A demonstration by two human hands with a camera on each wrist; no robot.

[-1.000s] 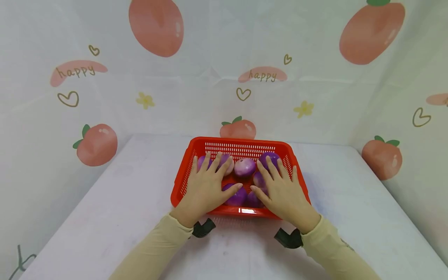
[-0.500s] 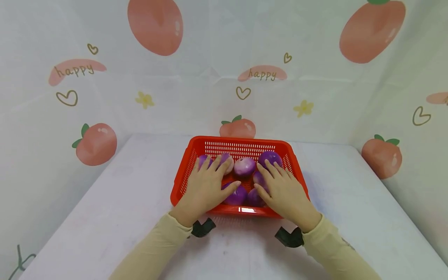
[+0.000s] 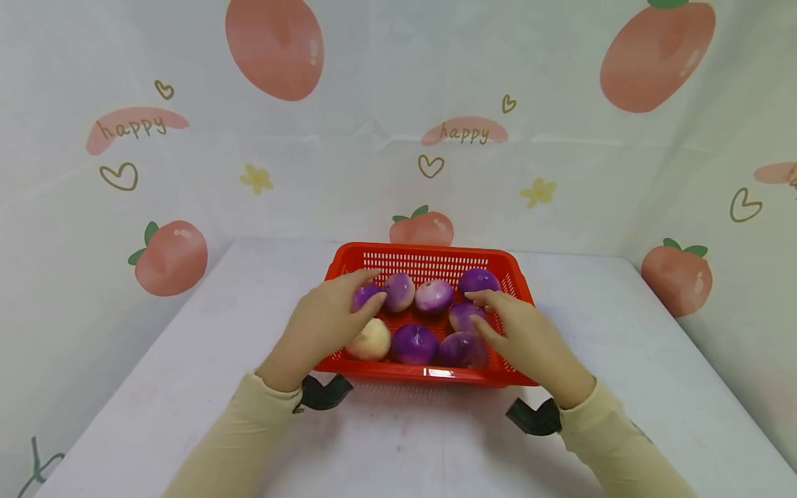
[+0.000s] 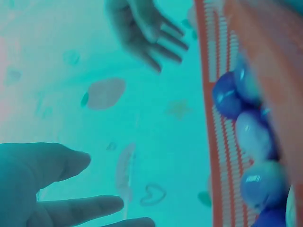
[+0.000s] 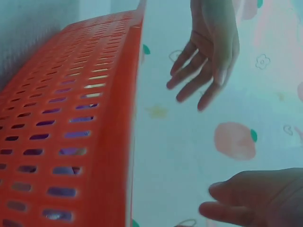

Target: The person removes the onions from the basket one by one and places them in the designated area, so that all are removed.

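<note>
Red basket (image 3: pixel 386 373), purple onions (image 3: pixel 415 344) inside

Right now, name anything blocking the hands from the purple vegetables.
Nothing visible: the left hand and right hand hang above the red basket, whose open top leaves the purple vegetables uncovered.

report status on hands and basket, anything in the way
Left hand and right hand over red basket, gripping nothing. Purple vegetables and a pale one inside. In head view, hands partly hide basket sides.
</note>
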